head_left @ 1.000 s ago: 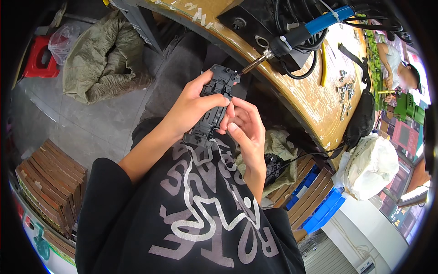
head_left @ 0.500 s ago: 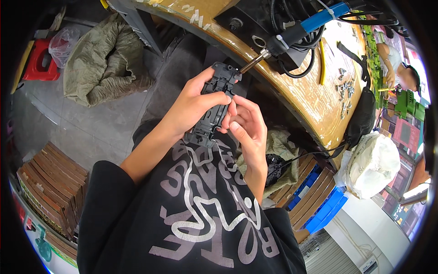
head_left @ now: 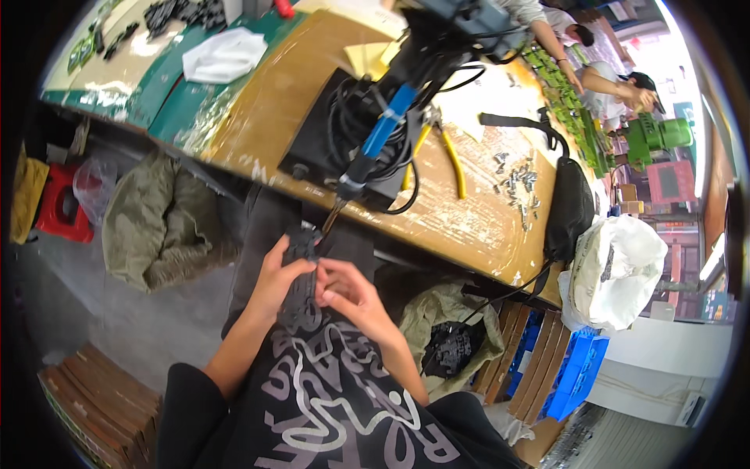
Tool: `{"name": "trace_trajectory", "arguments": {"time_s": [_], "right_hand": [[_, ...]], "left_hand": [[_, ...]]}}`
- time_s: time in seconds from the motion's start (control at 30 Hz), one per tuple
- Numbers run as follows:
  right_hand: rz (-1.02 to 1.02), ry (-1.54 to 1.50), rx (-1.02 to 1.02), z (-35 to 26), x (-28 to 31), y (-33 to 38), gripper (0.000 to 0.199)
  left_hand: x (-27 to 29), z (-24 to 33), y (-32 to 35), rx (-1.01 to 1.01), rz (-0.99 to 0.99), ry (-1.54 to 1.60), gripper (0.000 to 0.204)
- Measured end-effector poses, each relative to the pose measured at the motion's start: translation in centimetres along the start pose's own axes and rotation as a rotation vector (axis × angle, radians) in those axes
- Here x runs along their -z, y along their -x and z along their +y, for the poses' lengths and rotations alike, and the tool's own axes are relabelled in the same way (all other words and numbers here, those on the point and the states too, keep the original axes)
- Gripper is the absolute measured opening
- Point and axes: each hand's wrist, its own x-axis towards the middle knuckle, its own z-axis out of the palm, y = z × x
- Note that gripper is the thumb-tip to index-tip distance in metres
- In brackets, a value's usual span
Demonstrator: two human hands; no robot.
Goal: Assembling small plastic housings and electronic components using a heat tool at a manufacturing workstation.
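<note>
And here is the dark part (head_left: 300,295), up off the lap, in front of the surface (head_left: 461,234), with work on it looking under way rather than finished. The left hand (head_left: 273,280) has it firmly, grip wrapped round one side, thumb pressed across the face. The right hand (head_left: 353,298) is right there at the opposite edge, fingers curled in and thumb close to them; whether that grip pinches anything small, I cannot tell. Up top, the tip of the blue-handled tool (head_left: 388,121) sits at the part's far end (contact or a hair's gap, this view won't settle it). So what's done? The part is in hand and lined up near that tip; no completed joint can be made out. What's left? Hard to call, but loose metal bits (head_left: 519,186) lie scattered on the surface, and dark pieces (head_left: 453,350) fill an open sack (head_left: 412,324) beside the person.
</note>
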Motion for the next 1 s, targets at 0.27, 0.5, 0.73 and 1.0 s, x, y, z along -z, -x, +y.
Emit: {"name": "trace_trajectory", "arguments": {"time_s": [0.27, 0.5, 0.73, 1.0], "right_hand": [[0.096, -0.007, -0.124, 2.2, 0.4, 0.2, 0.052], [0.229, 0.072, -0.195, 4.3, 2.2, 0.7, 0.038], [0.477, 0.593, 0.096, 8.3, 4.8, 2.2, 0.026], [1.302, 0.502, 0.125, 17.9, 13.5, 6.6, 0.033]], "left_hand": [[-1.5, -4.4, -0.4, -0.133, 0.320, -0.014, 0.020], [-1.5, -7.5, -0.9, -0.100, 0.154, -0.132, 0.029], [-2.2, -7.3, -1.7, 0.062, -0.075, -0.283, 0.044], [0.2, -9.8, -4.1, 0.161, -0.143, -0.394, 0.046]]}}
